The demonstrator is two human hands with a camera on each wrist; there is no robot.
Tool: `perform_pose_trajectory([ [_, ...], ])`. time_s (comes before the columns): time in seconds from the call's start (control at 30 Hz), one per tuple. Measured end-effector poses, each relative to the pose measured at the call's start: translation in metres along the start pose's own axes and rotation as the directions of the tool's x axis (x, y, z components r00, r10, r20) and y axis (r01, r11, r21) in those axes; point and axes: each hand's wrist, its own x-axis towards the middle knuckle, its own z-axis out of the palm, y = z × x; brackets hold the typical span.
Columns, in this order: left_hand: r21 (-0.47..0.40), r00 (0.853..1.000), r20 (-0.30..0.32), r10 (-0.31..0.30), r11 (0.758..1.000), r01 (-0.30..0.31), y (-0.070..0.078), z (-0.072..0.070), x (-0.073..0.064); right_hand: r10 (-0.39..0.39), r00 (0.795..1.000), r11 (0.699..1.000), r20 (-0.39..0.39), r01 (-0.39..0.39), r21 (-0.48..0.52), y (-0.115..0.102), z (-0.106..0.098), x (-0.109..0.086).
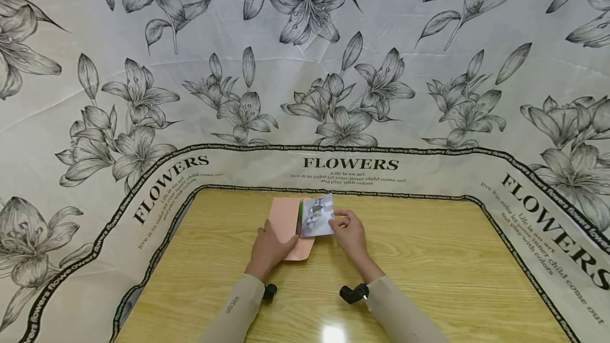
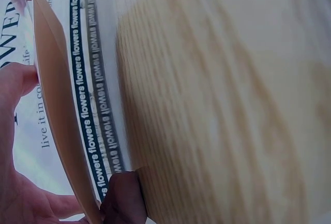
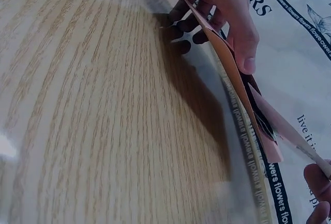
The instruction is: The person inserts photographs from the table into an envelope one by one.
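Observation:
A pink paper envelope (image 1: 285,216) is held up over the table by my left hand (image 1: 270,247), its thumb across the lower front and its fingers behind. In the left wrist view the envelope (image 2: 62,84) shows nearly edge-on between thumb and fingers. My right hand (image 1: 349,231) pinches the right edge of a printed picture card (image 1: 317,216) with a grey-and-white image. The card's left side lies along the envelope's opening, where a narrow green strip (image 1: 301,209) and dark edges show. From the right wrist, the card (image 3: 287,123) slants away from the envelope (image 3: 232,69).
The wood-grain table (image 1: 429,258) spreads under both hands. A white cloth (image 1: 352,173) with flower drawings and printed words hangs behind and along the sides. Black camera mounts (image 1: 353,294) sit at both wrists.

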Motion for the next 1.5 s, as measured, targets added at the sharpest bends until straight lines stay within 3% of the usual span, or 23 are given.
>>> perform_pose_trajectory([
  [0.7,0.0,1.0,0.001,-0.012,1.0,0.012,-0.001,0.004,0.0,0.031,1.0,0.999,0.004,-0.031,0.017,0.003,0.026,0.003],
  [1.07,0.004,1.0,0.001,-0.009,1.0,0.009,0.002,-0.001,-0.001,0.052,0.998,0.998,0.018,-0.053,0.029,0.002,0.036,0.002],
  [1.5,-0.004,1.0,-0.008,-0.007,1.0,0.007,0.004,-0.002,-0.002,0.041,0.999,0.998,0.018,-0.041,-0.04,-0.002,0.046,0.002],
])
